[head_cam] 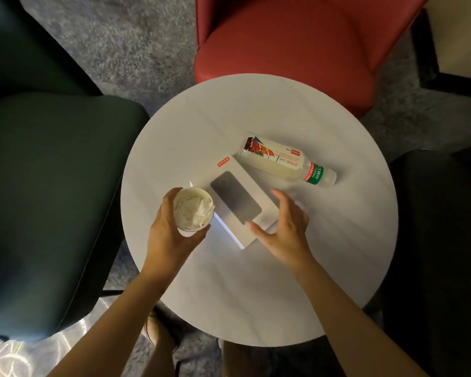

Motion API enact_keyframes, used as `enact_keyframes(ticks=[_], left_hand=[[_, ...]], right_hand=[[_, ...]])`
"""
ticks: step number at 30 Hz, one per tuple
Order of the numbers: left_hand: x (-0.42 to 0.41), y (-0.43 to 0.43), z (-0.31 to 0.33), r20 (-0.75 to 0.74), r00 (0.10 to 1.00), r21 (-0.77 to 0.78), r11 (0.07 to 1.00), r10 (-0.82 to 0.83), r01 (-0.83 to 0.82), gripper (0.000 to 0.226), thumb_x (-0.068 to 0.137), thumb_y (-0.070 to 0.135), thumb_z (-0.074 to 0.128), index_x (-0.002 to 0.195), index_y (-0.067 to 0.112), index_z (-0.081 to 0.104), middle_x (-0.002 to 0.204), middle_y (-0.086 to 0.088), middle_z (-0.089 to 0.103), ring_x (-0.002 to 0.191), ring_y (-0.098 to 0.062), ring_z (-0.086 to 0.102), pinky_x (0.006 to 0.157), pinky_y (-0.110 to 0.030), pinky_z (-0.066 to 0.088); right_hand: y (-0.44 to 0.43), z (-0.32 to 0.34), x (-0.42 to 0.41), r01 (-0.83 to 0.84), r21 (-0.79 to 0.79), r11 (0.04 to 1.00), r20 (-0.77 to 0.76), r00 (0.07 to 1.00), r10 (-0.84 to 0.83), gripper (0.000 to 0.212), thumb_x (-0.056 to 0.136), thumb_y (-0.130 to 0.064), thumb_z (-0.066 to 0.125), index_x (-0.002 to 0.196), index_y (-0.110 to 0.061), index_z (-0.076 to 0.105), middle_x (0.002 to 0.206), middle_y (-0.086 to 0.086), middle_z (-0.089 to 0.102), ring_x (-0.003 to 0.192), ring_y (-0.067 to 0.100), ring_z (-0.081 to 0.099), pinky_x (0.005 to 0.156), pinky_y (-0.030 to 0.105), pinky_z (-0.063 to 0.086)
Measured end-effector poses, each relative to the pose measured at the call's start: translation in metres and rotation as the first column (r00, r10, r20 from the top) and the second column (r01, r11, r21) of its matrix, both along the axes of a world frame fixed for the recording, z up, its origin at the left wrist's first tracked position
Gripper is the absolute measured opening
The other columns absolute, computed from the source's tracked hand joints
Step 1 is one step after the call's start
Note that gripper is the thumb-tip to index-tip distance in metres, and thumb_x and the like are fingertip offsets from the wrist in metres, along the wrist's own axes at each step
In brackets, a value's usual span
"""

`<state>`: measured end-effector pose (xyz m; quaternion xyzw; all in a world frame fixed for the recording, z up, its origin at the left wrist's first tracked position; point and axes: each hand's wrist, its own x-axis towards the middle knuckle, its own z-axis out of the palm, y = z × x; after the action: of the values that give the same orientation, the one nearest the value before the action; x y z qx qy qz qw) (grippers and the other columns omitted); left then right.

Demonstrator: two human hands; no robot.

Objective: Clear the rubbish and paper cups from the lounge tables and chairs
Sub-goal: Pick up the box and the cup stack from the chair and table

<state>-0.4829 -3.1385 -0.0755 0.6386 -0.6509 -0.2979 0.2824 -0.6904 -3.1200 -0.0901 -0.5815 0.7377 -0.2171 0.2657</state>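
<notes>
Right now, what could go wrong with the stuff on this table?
The bottle lies on its side beside the white box; if the right hand shoves the box, it might roll off the round table. The left hand grips the paper cup stuffed with tissue; tipping it could spill that out.

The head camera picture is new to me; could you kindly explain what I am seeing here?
There is no machine: a person wears a camera on the head, looking down at their own bare hands. The left hand grips a paper cup stuffed with crumpled tissue. The right hand is spread open over a white box; whether it touches is unclear. Beside the box a plastic bottle lies on its side. Both rest on a round white table, with a red chair and a dark green chair around it.
</notes>
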Motion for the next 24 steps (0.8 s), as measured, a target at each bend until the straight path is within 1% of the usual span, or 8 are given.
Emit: enact_keyframes(ticks=[2, 5, 9, 11, 13, 16, 20, 24], left_hand=[[-0.001, 0.0, -0.001, 0.005, 1.0, -0.011, 1.0, 0.002, -0.002, 0.078, 0.063, 0.024, 0.082, 0.127, 0.008, 0.041, 0.12, -0.014, 0.055, 0.096, -0.015, 0.048, 0.08, -0.025, 0.044], [-0.002, 0.0, -0.001, -0.002, 1.0, -0.018, 1.0, 0.011, -0.011, 0.078, 0.063, 0.025, 0.082, 0.127, 0.008, 0.041, 0.12, -0.013, 0.055, 0.096, -0.014, 0.049, 0.079, -0.024, 0.044], [-0.003, 0.0, -0.003, -0.023, 0.999, -0.014, 1.0, 0.023, -0.024, 0.078, 0.064, 0.027, 0.082, 0.127, 0.012, 0.04, 0.121, -0.008, 0.054, 0.097, -0.012, 0.048, 0.075, -0.012, 0.04], [-0.003, 0.0, -0.004, -0.024, 0.999, -0.008, 1.0, 0.028, -0.028, 0.078, 0.064, 0.029, 0.081, 0.128, 0.012, 0.039, 0.122, -0.008, 0.053, 0.098, -0.012, 0.048, 0.076, -0.011, 0.039], [-0.003, 0.0, -0.005, -0.038, 0.999, 0.006, 0.999, 0.032, -0.032, 0.078, 0.065, 0.029, 0.08, 0.129, 0.014, 0.038, 0.123, -0.007, 0.052, 0.099, -0.012, 0.047, 0.078, -0.015, 0.04], [-0.003, 0.001, -0.006, -0.071, 0.997, 0.012, 0.999, 0.03, -0.029, 0.079, 0.065, 0.028, 0.081, 0.129, 0.017, 0.036, 0.123, -0.002, 0.052, 0.098, -0.011, 0.048, 0.074, -0.009, 0.037], [-0.002, 0.002, -0.005, -0.109, 0.993, 0.016, 0.999, 0.039, -0.037, 0.078, 0.064, 0.028, 0.081, 0.128, 0.018, 0.036, 0.12, 0.003, 0.051, 0.096, -0.01, 0.048, 0.072, -0.005, 0.036], [-0.004, -0.001, -0.004, -0.079, 0.997, 0.009, 1.0, 0.014, -0.013, 0.078, 0.064, 0.032, 0.08, 0.127, 0.016, 0.038, 0.117, 0.006, 0.05, 0.094, -0.009, 0.047, 0.071, -0.001, 0.032]], right_hand=[[0.0, -0.003, 0.002, -0.064, 0.072, 0.995, -0.035, 0.997, 0.067, 0.086, 0.068, -0.048, 0.074, 0.136, -0.015, 0.033, 0.136, 0.007, 0.045, 0.123, 0.023, 0.04, 0.103, 0.039, 0.025], [0.001, -0.002, 0.013, -0.01, 0.065, 0.998, -0.006, 1.0, 0.011, 0.093, 0.063, -0.043, 0.08, 0.137, -0.016, 0.031, 0.135, 0.007, 0.044, 0.119, 0.023, 0.041, 0.1, 0.038, 0.029], [0.002, 0.001, 0.023, 0.033, 0.033, 0.999, 0.176, 0.984, -0.038, 0.096, 0.056, -0.027, 0.087, 0.134, -0.017, 0.032, 0.129, 0.008, 0.042, 0.113, 0.022, 0.044, 0.096, 0.043, 0.045], [0.002, 0.003, 0.024, 0.054, 0.041, 0.998, 0.228, 0.972, -0.062, 0.097, 0.055, -0.023, 0.088, 0.134, -0.019, 0.031, 0.127, 0.008, 0.04, 0.111, 0.02, 0.044, 0.091, 0.041, 0.049], [0.001, 0.003, 0.024, 0.073, 0.1, 0.992, 0.246, 0.965, -0.095, 0.102, 0.055, -0.024, 0.088, 0.135, -0.023, 0.025, 0.127, 0.007, 0.04, 0.111, 0.019, 0.043, 0.091, 0.039, 0.05], [-0.008, 0.002, 0.022, 0.106, 0.281, 0.954, 0.326, 0.924, -0.199, 0.106, 0.058, -0.024, 0.087, 0.136, -0.03, 0.014, 0.125, 0.008, 0.047, 0.112, 0.022, 0.049, 0.094, 0.044, 0.048], [-0.021, 0.0, 0.02, 0.219, 0.468, 0.856, 0.34, 0.849, -0.404, 0.096, 0.062, -0.03, 0.084, 0.132, -0.029, 0.018, 0.116, 0.006, 0.055, 0.107, 0.026, 0.054, 0.093, 0.05, 0.047], [-0.027, 0.006, 0.021, 0.279, 0.52, 0.807, 0.462, 0.703, -0.541, 0.058, 0.069, -0.026, 0.078, 0.118, -0.015, 0.048, 0.11, 0.006, 0.063, 0.091, 0.021, 0.062, 0.076, 0.036, 0.053]])
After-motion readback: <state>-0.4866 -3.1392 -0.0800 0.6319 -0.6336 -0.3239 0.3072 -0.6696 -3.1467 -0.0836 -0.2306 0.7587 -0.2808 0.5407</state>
